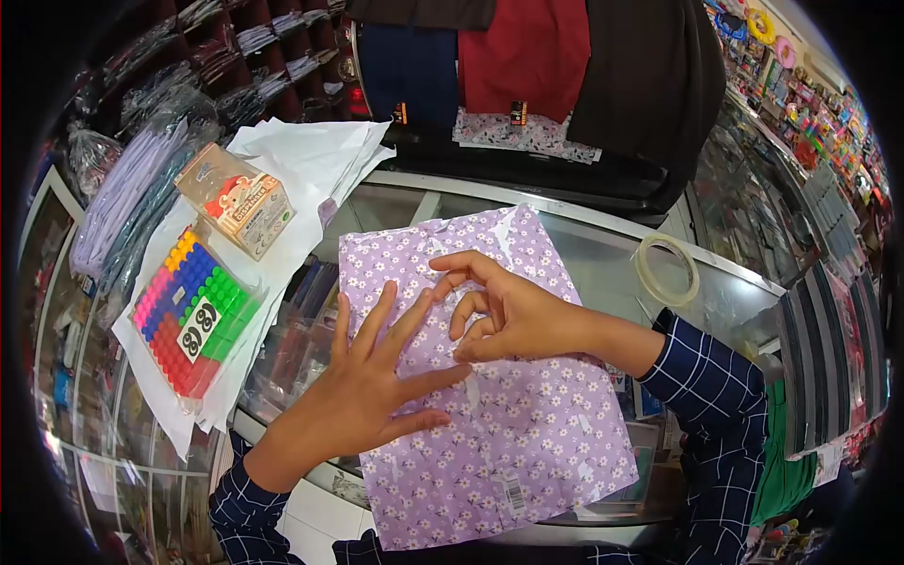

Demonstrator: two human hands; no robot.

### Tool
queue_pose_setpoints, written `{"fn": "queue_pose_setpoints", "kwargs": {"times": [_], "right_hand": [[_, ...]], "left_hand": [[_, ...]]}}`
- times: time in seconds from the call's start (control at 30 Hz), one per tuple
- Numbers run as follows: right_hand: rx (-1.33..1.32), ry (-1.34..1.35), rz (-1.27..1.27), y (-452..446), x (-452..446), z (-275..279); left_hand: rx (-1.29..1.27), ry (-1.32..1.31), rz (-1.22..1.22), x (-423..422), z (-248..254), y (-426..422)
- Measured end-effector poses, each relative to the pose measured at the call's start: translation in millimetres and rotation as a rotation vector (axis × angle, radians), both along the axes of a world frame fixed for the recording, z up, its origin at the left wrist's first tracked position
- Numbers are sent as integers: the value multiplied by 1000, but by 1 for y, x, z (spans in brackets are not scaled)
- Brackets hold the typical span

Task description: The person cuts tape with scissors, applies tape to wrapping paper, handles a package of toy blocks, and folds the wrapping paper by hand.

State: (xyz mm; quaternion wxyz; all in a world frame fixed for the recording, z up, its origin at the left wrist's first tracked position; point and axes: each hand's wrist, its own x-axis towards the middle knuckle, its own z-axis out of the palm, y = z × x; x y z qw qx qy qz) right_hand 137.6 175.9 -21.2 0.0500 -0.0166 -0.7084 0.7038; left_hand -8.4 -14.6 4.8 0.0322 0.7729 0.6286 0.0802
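A flat piece of purple floral wrapping paper [527, 414] lies on the glass counter in front of me, with small white daisies, a barcode and shiny patches that look like clear tape. My left hand [377, 377] rests on its left half, fingers spread wide and palm down. Over the upper middle is my right hand [513, 311], its fingers loosely curled and apart, the index fingertip at the paper. No object shows between those fingers. Whether anything lies under the paper is hidden. A roll of clear tape [695, 271] lies on the counter to the right.
White paper sheets [320, 155] at the left carry a small box [235, 202] and a pack of colourful pegs [193, 311]. Folded trousers [523, 61] hang over a black stand at the back. Plastic-wrapped garments [833, 348] stand at the right edge.
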Motion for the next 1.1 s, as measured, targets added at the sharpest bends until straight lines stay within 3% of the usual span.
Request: {"fn": "queue_pose_setpoints", "kwargs": {"times": [0.2, 0.33, 0.43, 0.67, 0.9, 1.1], "right_hand": [[69, 84, -37, -6, 2, 9], [342, 103, -139, -14, 4, 23], [806, 406, -161, -3, -1, 13], [453, 183, -137, 2, 1, 17], [443, 25, -88, -4, 1, 21], [448, -1, -200, -10, 0, 20]], "left_hand": [[-69, -38, 15, -1, 0, 1], [-58, -2, 18, -1, -1, -1], [-47, 4, 22, -2, -4, -2], [-69, -2, 27, -2, -3, -1], [-76, -3, 23, -3, -5, -1], [-79, -13, 8, -3, -5, -3]]}}
